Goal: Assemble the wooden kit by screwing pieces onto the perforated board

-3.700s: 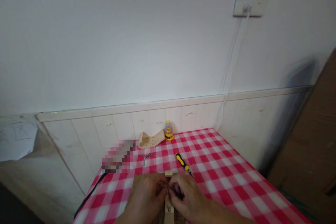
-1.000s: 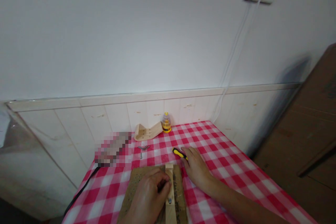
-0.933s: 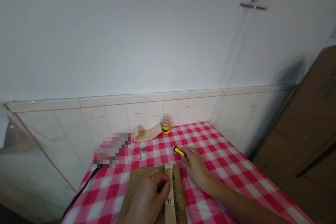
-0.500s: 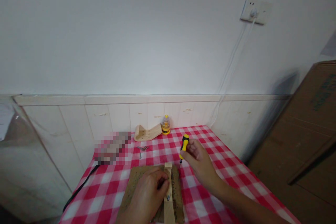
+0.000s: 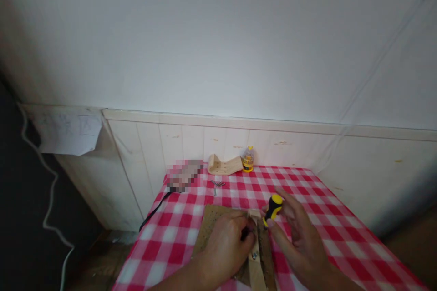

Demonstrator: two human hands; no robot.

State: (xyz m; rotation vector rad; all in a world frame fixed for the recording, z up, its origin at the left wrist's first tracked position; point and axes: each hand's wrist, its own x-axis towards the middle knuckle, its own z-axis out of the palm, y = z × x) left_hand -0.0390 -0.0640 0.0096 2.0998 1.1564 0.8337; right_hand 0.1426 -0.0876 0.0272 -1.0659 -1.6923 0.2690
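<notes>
Screwdriver [image 5: 274, 207] in the right hand [image 5: 300, 236], thumb and fingers closed round its yellow-and-black handle. Butt points up and away to the right; lower end slants down and left toward the right edge of the board [image 5: 213, 218]. Shaft and tip not clearly visible; contact with the board cannot be told.

Wooden strip [image 5: 256, 273] lies on the board, nearer its right edge than its left, long axis running near to far, far end close to the board's far edge. From the right hand it lies just to the left; the tool's slant crosses the strip's line rather than following it.

Left hand [image 5: 228, 245] is the nearer of the two, its wrist over the board. Thumb and forefinger are bent toward each other at the strip; whether they meet on something small cannot be told. Metal fastener [image 5: 254, 255] sits in the strip on the near side of these fingertips. Key offset: screwdriver's lower end just right of the fingertips, across the strip's width, not in line with them.
</notes>
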